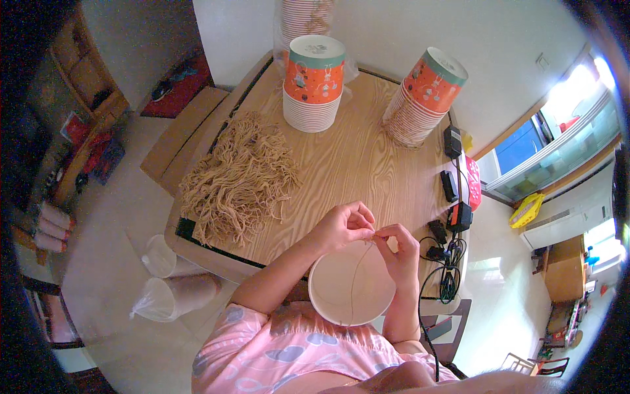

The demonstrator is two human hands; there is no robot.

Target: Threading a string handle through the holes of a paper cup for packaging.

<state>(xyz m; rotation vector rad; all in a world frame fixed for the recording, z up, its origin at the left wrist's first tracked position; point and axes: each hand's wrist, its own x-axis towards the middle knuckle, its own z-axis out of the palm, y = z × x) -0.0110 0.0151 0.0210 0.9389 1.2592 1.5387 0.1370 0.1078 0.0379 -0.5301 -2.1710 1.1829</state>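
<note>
A white paper bucket (328,289) rests against my lap at the table's front edge, its round opening facing up. Over that opening runs a thin tan string (355,279), from my fingers down to the bucket's near rim. My left hand (344,228) pinches the string near the far rim, thumb and forefinger together. Right beside it, my right hand (399,253) also pinches the string, and the fingertips of both hands nearly meet. Whether a knot lies between them is too small to tell. A heap of tan strings (243,177) spreads over the table's left side.
Upside-down stacks of orange and green paper buckets stand at the table's back (314,82) and back right (426,92). A bagged stack (305,20) is behind. Black cables (449,279) and adapters (453,141) line the right edge. Bagged buckets (177,297) lie on the floor at left.
</note>
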